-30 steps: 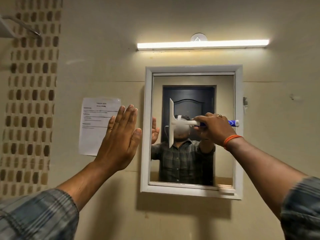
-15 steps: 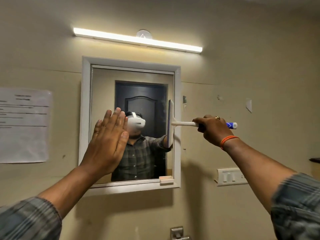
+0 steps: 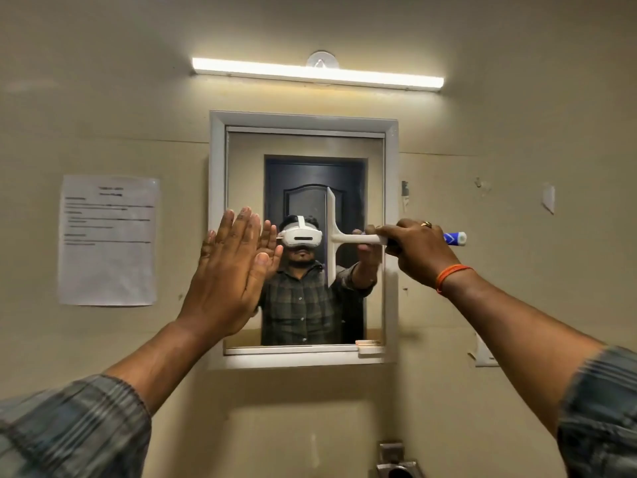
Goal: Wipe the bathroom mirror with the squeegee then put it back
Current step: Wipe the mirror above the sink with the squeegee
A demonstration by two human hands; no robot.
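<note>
On my feed the beige wall (image 3: 517, 132) fills nearly everything, and the white-framed mirror (image 3: 344, 146) sits at its centre under a lit tube light (image 3: 317, 73). A printed paper notice (image 3: 108, 239) is stuck to the wall to the left of the mirror, well apart from its frame. Below the mirror, at the bottom edge of my view, a metal fitting (image 3: 396, 464) pokes in — too cropped for me to tell what it is.

Both arms reach up from plaid sleeves. The left hand (image 3: 227, 270) is flat, fingers straight and together, palm toward the left side of the mirror, overlapping its frame and glass; I cannot tell whether the palm is actually pressing on the surface. The right hand (image 3: 413, 251) is curled round the handle of the squeegee (image 3: 336, 238), gripping it just off the mirror's right edge, with an orange band (image 3: 451, 276) on the wrist and a ring on one finger.

The squeegee's white blade stands upright against the glass, right of centre, its handle running level to the right — the blue end sticks out past the fist, over the wall. A small pale block (image 3: 370, 343) rests at the mirror's lower right corner.
</note>
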